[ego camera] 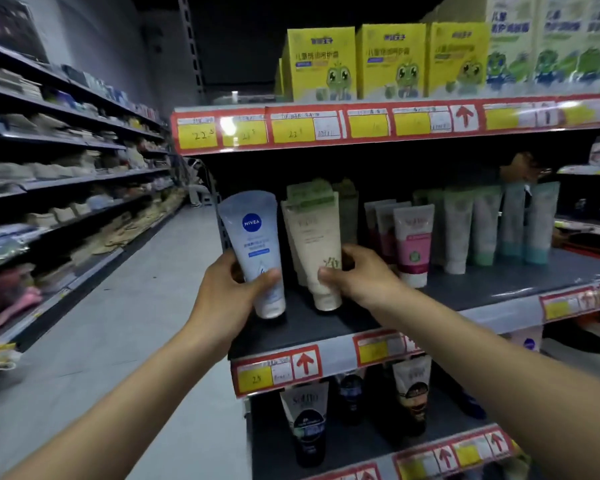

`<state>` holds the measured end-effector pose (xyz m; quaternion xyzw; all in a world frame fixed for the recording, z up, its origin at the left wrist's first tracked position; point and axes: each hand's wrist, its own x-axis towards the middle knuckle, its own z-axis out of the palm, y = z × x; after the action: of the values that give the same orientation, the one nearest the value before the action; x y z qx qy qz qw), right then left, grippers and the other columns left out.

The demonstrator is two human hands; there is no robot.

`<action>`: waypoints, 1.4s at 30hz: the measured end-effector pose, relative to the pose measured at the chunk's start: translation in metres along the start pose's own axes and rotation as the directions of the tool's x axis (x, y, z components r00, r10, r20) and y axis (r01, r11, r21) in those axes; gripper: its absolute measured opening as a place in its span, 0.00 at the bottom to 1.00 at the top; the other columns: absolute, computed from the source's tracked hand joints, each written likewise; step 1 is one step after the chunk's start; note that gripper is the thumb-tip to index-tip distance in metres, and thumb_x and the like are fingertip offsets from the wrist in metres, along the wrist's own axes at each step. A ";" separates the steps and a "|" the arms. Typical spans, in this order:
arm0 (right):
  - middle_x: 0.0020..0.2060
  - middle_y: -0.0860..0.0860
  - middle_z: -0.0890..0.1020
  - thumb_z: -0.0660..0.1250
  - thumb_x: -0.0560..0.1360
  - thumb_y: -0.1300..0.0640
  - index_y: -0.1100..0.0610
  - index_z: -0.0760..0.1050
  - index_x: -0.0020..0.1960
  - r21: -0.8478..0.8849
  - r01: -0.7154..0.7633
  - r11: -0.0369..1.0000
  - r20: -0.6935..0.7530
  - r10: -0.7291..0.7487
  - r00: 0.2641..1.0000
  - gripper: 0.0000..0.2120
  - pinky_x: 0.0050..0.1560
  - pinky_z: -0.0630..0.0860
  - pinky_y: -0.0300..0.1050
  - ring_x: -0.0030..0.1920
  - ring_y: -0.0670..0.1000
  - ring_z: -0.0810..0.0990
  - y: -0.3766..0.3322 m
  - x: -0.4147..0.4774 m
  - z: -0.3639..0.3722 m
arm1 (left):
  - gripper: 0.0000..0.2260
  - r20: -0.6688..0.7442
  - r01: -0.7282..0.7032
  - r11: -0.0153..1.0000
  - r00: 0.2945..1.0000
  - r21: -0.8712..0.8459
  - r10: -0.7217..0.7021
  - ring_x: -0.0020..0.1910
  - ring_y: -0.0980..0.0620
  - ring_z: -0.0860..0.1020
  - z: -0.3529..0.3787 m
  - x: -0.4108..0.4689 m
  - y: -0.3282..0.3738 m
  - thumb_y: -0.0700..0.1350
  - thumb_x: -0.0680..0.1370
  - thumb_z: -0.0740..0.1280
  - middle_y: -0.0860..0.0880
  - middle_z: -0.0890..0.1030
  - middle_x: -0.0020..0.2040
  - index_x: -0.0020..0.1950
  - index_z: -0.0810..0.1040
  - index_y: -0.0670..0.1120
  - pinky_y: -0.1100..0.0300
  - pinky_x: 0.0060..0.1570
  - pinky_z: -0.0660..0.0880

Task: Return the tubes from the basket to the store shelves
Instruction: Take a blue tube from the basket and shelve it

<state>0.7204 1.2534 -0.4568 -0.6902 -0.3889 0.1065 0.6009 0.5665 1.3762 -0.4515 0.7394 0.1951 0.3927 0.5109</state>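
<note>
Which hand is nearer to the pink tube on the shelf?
Right. The right hand is just left of the pink tube; the left hand is farther left.

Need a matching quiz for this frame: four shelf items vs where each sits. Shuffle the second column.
Items
1. Nivea tube
2. beige tube
3. pink-and-white tube
4. yellow frog boxes

Places
a. on the top shelf
b. gripped by the right hand
c. standing untouched on the middle shelf
d. gripped by the left hand

Pairs: 1-d, 2-b, 3-c, 4-a
</note>
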 end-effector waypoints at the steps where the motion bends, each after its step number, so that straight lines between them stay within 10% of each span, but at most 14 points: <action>1: 0.50 0.53 0.83 0.70 0.74 0.63 0.60 0.76 0.60 0.014 -0.032 0.999 0.014 0.031 0.999 0.15 0.47 0.78 0.42 0.51 0.53 0.82 0.006 0.006 0.002 | 0.11 -0.011 0.002 1.000 1.000 0.001 -0.002 0.50 0.53 0.83 0.001 0.003 -0.003 0.44 0.74 0.75 0.54 0.84 0.49 0.53 0.77 0.53 0.45 0.56 0.80; 16: 0.60 0.55 0.80 0.71 0.75 0.56 0.59 0.72 0.66 0.067 -0.168 0.983 0.019 0.167 0.986 0.22 0.62 0.76 0.50 0.58 0.53 0.80 0.023 0.033 0.003 | 0.13 -0.044 0.038 0.999 0.998 0.038 -0.037 0.52 0.49 0.82 0.008 -0.002 0.001 0.44 0.75 0.73 0.52 0.83 0.51 0.58 0.77 0.51 0.44 0.56 0.79; 19: 0.51 0.50 0.79 0.67 0.76 0.54 0.55 0.76 0.57 -0.347 0.187 0.919 -0.288 -0.294 0.911 0.11 0.51 0.74 0.37 0.50 0.47 0.78 0.008 -0.011 -0.023 | 0.12 -0.023 -0.093 0.990 0.995 0.104 0.096 0.51 0.61 0.81 0.027 -0.033 0.016 0.47 0.75 0.72 0.61 0.82 0.48 0.56 0.76 0.58 0.56 0.50 0.78; 23: 0.45 0.49 0.78 0.67 0.76 0.59 0.57 0.75 0.53 -0.372 0.478 0.795 -0.156 -0.562 0.813 0.07 0.44 0.73 0.34 0.45 0.46 0.77 0.009 -0.098 -0.066 | 0.20 0.198 -0.115 0.991 0.972 -0.066 0.125 0.52 0.56 0.83 0.088 -0.081 0.029 0.54 0.69 0.72 0.57 0.85 0.53 0.60 0.78 0.57 0.51 0.50 0.80; 33: 0.46 0.41 0.80 0.69 0.71 0.53 0.50 0.74 0.58 -0.369 0.051 0.928 -0.400 -0.208 0.892 0.15 0.46 0.77 0.36 0.46 0.44 0.80 0.129 -0.215 -0.230 | 0.16 0.608 0.007 0.998 0.793 -0.069 0.036 0.54 0.45 0.83 0.317 -0.151 -0.002 0.51 0.73 0.68 0.51 0.80 0.60 0.59 0.70 0.62 0.39 0.53 0.79; 37: 0.45 0.41 0.82 0.71 0.73 0.60 0.49 0.75 0.57 -0.250 -0.071 0.966 -0.497 -0.065 0.866 0.14 0.48 0.77 0.36 0.47 0.42 0.81 0.178 -0.234 -0.286 | 0.22 0.654 -0.056 0.998 0.754 -0.024 0.058 0.60 0.55 0.77 0.400 -0.166 -0.019 0.38 0.76 0.65 0.51 0.76 0.63 0.67 0.68 0.53 0.62 0.56 0.78; 42: 0.47 0.42 0.83 0.71 0.72 0.61 0.50 0.76 0.57 -0.277 -0.171 0.946 -0.529 -0.002 0.848 0.15 0.51 0.79 0.42 0.46 0.42 0.81 0.239 -0.215 -0.329 | 0.16 0.569 0.027 1.000 0.822 0.009 -0.027 0.55 0.58 0.79 0.472 -0.168 -0.057 0.36 0.77 0.64 0.54 0.79 0.58 0.62 0.68 0.51 0.62 0.50 0.78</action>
<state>0.8752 0.8702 -0.6597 -0.7962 -0.1915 -0.1214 0.5610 0.8371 0.9989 -0.6472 0.8201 0.0444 0.1472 0.5512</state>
